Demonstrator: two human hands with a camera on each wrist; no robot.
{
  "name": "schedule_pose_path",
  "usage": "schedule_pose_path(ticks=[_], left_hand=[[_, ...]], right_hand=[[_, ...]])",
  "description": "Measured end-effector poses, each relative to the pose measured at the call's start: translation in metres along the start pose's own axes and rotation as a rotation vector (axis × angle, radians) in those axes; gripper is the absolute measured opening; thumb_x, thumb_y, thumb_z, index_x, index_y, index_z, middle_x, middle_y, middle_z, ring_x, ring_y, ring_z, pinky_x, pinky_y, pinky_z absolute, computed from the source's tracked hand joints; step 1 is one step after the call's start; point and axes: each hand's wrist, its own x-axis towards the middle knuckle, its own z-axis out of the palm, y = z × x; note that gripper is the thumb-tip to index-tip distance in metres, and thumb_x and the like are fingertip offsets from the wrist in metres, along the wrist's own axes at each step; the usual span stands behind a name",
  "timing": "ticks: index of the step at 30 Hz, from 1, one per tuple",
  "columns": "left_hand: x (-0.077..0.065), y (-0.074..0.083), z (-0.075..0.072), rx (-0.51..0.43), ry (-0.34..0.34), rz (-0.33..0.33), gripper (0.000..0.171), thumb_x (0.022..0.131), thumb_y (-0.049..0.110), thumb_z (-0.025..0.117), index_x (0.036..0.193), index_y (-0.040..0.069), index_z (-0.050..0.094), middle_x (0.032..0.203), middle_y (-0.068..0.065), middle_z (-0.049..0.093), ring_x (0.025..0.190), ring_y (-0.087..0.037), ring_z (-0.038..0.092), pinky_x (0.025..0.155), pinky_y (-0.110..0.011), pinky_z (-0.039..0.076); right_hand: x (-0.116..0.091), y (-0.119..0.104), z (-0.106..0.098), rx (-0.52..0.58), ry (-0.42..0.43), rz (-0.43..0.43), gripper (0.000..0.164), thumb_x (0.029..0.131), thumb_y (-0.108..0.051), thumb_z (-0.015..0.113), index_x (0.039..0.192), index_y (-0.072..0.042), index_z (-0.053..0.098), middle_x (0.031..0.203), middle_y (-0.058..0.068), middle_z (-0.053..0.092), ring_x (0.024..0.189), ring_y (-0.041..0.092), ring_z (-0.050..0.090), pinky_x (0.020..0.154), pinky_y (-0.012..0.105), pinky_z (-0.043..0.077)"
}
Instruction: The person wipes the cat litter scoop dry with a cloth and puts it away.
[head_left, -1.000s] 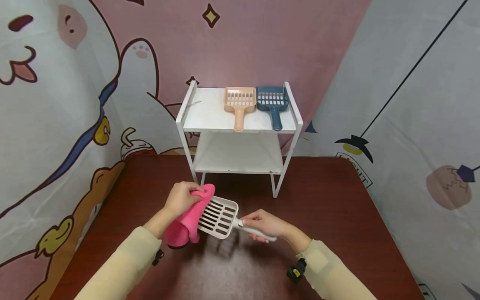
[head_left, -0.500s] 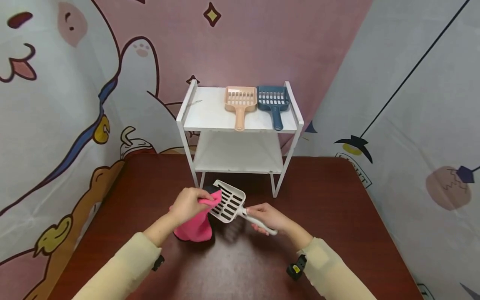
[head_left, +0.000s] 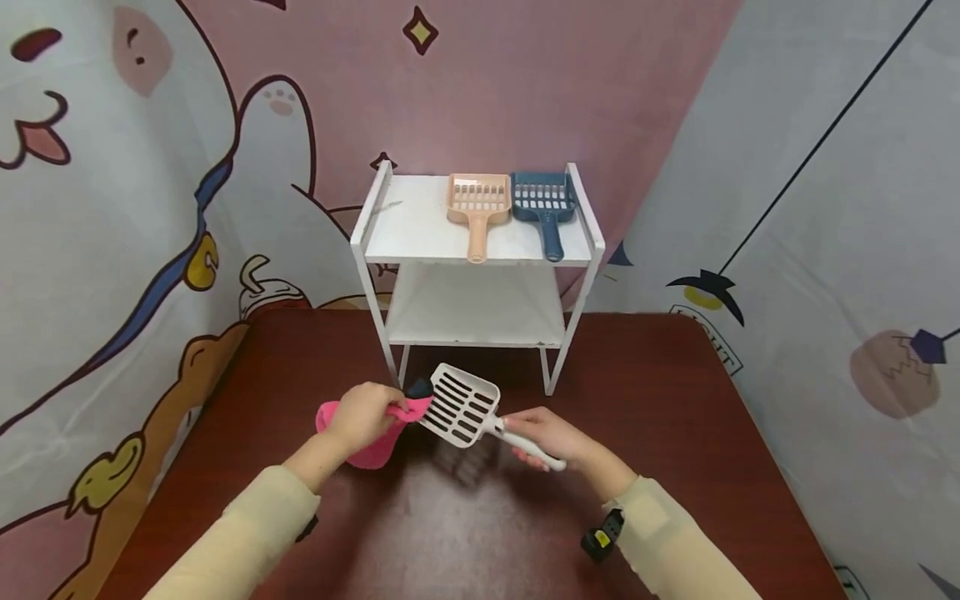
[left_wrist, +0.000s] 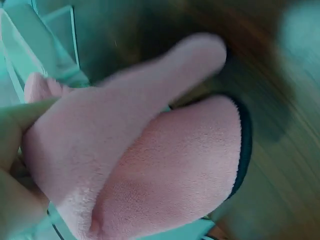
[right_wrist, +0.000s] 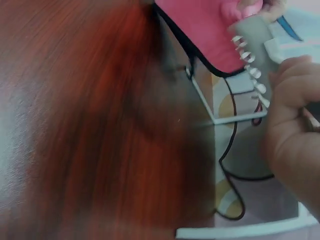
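A white slotted litter scoop (head_left: 463, 406) is held above the table, tilted, by my right hand (head_left: 551, 435), whose fingers wrap its handle. My left hand (head_left: 366, 417) pinches a pink cloth (head_left: 375, 450) with a dark edge at the scoop's left rim. In the left wrist view the fuzzy cloth (left_wrist: 170, 165) hangs in folds from my fingers and hides most of what lies behind it. The right wrist view shows my right hand (right_wrist: 295, 125) near the scoop's slotted head (right_wrist: 255, 55), with the cloth (right_wrist: 210, 35) beyond it.
Behind my hands stands a white two-tier rack (head_left: 476, 304). On its top shelf lie a peach litter scoop (head_left: 479, 204) and a blue one (head_left: 546, 204), side by side. The reddish-brown table (head_left: 660, 400) spreads around, with a printed cloth backdrop (head_left: 555, 75) behind.
My left hand with the cloth first shifts right and then back left, uncovering more of the scoop head. The scoop has moved slightly right and up, still in my right hand.
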Motion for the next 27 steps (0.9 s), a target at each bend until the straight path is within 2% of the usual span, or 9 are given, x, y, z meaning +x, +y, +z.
schedule_pose_path(ticks=[4,7,11,14,18,24,27], left_hand=[[-0.003,-0.022,-0.012,-0.026,0.062,-0.147,0.017,0.070,0.002,0.075,0.083,0.013,0.074,0.083,-0.003,0.073,0.073,-0.020,0.068,0.060,-0.035,0.051],[-0.004,-0.030,-0.020,-0.057,0.110,-0.219,0.014,0.073,0.004,0.074,0.084,0.013,0.074,0.084,-0.006,0.073,0.065,-0.018,0.062,0.055,-0.033,0.046],[-0.003,-0.027,-0.024,-0.078,0.165,-0.220,0.010,0.075,0.007,0.073,0.085,0.011,0.074,0.081,-0.006,0.072,0.058,-0.014,0.050,0.054,-0.028,0.039],[-0.004,-0.021,-0.025,-0.103,0.192,-0.200,0.011,0.075,0.007,0.074,0.085,0.011,0.074,0.080,-0.005,0.073,0.058,-0.012,0.051,0.054,-0.026,0.038],[-0.003,-0.011,-0.025,-0.143,0.214,-0.201,0.013,0.074,0.006,0.074,0.087,0.011,0.074,0.079,-0.005,0.072,0.057,-0.011,0.047,0.053,-0.023,0.036],[0.000,0.002,-0.025,-0.163,0.236,-0.196,0.014,0.073,0.007,0.076,0.086,0.011,0.074,0.071,-0.003,0.068,0.056,-0.011,0.042,0.054,-0.023,0.034],[0.001,0.011,-0.026,-0.157,0.270,-0.180,0.014,0.073,0.007,0.076,0.086,0.011,0.074,0.070,-0.004,0.069,0.057,-0.012,0.046,0.054,-0.024,0.037]], right_hand=[[-0.005,0.002,-0.009,0.146,-0.056,0.011,0.034,0.100,-0.034,0.037,0.091,-0.004,0.052,0.057,-0.007,0.053,0.038,-0.002,0.041,0.037,0.017,0.034],[-0.006,0.003,-0.011,0.186,-0.103,-0.006,0.034,0.100,-0.034,0.034,0.087,-0.007,0.051,0.059,-0.008,0.056,0.039,-0.003,0.043,0.039,0.016,0.035],[-0.003,0.008,-0.009,0.171,-0.130,-0.038,0.023,0.099,-0.024,0.040,0.094,-0.003,0.049,0.064,-0.008,0.060,0.040,-0.002,0.044,0.040,0.016,0.036],[-0.001,0.011,-0.007,0.163,-0.110,-0.036,0.016,0.093,-0.012,0.050,0.102,0.000,0.046,0.068,-0.006,0.061,0.041,-0.001,0.044,0.040,0.016,0.036],[0.002,0.013,-0.003,0.143,-0.052,-0.012,0.027,0.088,-0.009,0.055,0.109,0.004,0.044,0.073,-0.002,0.063,0.041,0.000,0.045,0.039,0.016,0.038],[0.004,0.016,0.005,0.064,-0.026,0.043,0.036,0.091,-0.017,0.052,0.115,0.010,0.051,0.068,-0.003,0.065,0.040,0.001,0.046,0.039,0.017,0.038],[0.004,0.016,0.007,0.033,-0.012,0.057,0.039,0.092,-0.019,0.051,0.117,0.011,0.053,0.064,-0.005,0.062,0.039,0.001,0.042,0.038,0.017,0.035]])
